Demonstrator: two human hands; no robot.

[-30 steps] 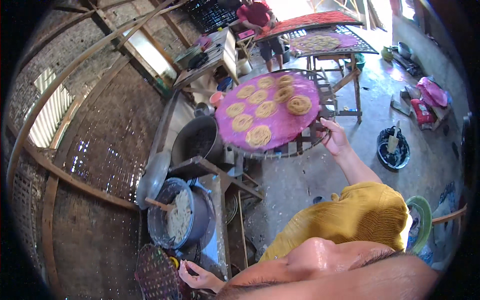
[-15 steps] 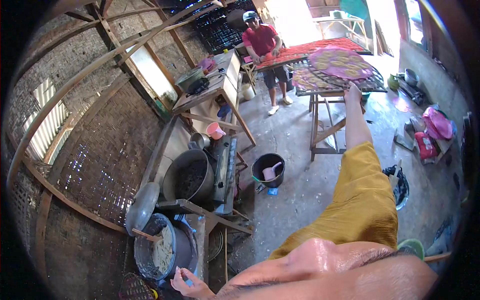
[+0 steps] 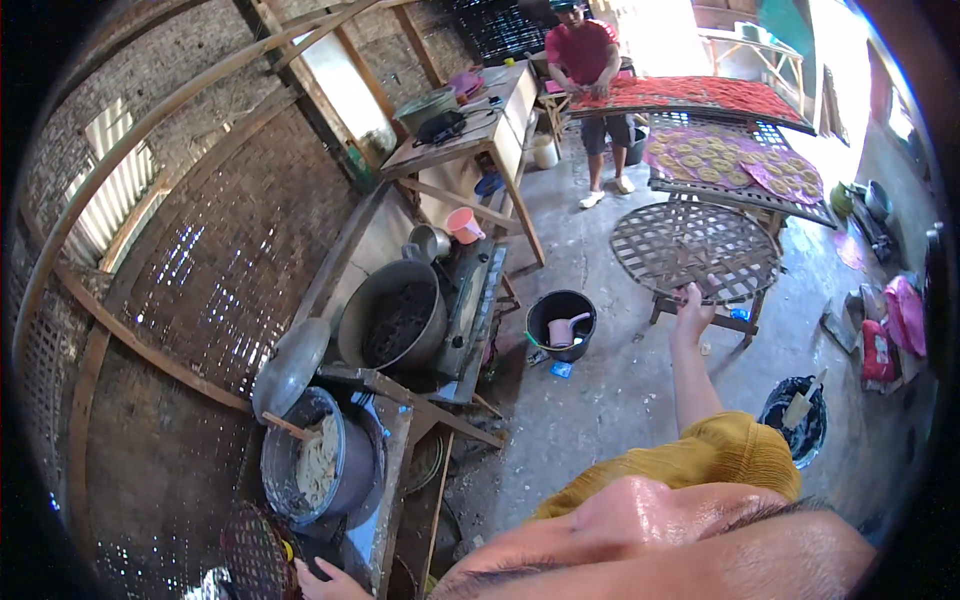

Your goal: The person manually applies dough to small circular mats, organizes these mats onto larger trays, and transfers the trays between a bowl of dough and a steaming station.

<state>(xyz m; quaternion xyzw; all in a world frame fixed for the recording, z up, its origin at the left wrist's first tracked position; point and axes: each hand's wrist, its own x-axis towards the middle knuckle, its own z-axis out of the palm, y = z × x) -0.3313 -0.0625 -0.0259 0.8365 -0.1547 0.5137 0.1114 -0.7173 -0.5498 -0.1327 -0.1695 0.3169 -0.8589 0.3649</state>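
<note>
My right hand (image 3: 692,298), on an outstretched arm, is closed on the near rim of a round openwork bamboo tray (image 3: 690,245). Nothing lies on the tray. Behind it, pink sheets with pale yellow rounds (image 3: 715,160) cover a rack (image 3: 740,190). At the lower left, my left hand (image 3: 335,583) has its thumb and fingers apart beside a dark woven basket (image 3: 255,550). Its fingertips reach the basket's edge; whether they touch is unclear. Just above stands a large pot (image 3: 358,480) holding pale dough (image 3: 318,465) and a wooden stick (image 3: 287,425).
A person in a red shirt (image 3: 583,55) works at a rack of red pieces (image 3: 690,93). A wide dark pan (image 3: 395,315) sits on the stove bench. Black buckets stand on the floor, one with a pink dipper (image 3: 562,332), another with a spatula (image 3: 800,405).
My right hand and the round tray have come down and away from the rack; the pink sheet that lay on the tray is on the rack. My left hand has moved down toward the basket.
</note>
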